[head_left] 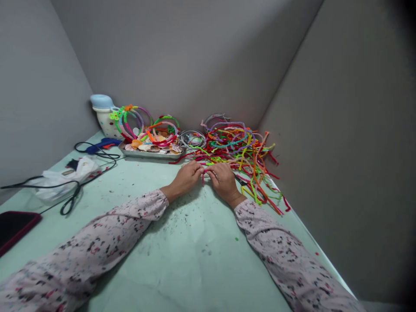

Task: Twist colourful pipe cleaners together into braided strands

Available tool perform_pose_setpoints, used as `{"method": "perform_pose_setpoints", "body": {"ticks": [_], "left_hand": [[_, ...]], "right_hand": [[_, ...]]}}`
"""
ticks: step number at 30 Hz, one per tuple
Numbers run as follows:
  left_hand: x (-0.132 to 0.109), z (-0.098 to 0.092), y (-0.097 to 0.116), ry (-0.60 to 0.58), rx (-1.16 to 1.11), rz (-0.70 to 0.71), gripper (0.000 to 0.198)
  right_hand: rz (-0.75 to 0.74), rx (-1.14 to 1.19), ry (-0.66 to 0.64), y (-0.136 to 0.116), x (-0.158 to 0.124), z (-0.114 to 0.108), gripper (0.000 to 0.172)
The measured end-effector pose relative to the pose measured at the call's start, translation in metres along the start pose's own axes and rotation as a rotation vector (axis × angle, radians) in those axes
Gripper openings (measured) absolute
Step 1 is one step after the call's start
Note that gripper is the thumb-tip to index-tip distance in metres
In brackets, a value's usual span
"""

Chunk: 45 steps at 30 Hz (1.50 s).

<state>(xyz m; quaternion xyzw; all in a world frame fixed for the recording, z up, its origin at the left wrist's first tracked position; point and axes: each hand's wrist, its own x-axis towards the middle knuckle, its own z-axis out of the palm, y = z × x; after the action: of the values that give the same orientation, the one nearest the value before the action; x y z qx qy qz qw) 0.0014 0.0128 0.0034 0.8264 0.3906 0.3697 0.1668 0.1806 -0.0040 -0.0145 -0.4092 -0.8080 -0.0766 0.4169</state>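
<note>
My left hand [187, 177] and my right hand [223, 180] meet over the middle of the table, both closed in a pinch. Between their fingertips is a short pinkish-red pipe cleaner [203, 177], one end of it hanging down. Its rest is hidden behind my fingers. Just beyond my right hand lies a tangled heap of many-coloured pipe cleaners [238, 141]. The dark handle of a tool, perhaps scissors [241, 179], pokes out beside that hand's wrist.
A metal tray [152, 154] at the back holds shell-like discs and pipe-cleaner-wrapped headbands [130, 121]. Coiled grey wire [192, 138] sits beside it. Leftward are a blue-lidded bottle [104, 116], a blue tool [103, 145], a plastic bag [61, 180], black cable [78, 185] and a phone [16, 229]. Walls enclose the table.
</note>
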Motion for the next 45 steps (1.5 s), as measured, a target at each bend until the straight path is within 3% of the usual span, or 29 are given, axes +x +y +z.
{"method": "perform_pose_setpoints", "body": {"ticks": [27,33,45], "left_hand": [[0.0007,0.0026,-0.0006,-0.003,-0.085,-0.059,0.03],[-0.0016,0.0007,-0.0014,0.005,-0.172,-0.043,0.016],[-0.0014,0.0047,-0.005,0.084,-0.126,-0.013,0.012]], "right_hand": [[-0.002,0.008,-0.002,-0.0014,0.0004,-0.0003,0.021],[0.011,0.018,0.007,0.0,0.0008,-0.0005,0.021],[0.014,0.024,0.021,0.0001,0.0013,0.0002,0.02]]}}
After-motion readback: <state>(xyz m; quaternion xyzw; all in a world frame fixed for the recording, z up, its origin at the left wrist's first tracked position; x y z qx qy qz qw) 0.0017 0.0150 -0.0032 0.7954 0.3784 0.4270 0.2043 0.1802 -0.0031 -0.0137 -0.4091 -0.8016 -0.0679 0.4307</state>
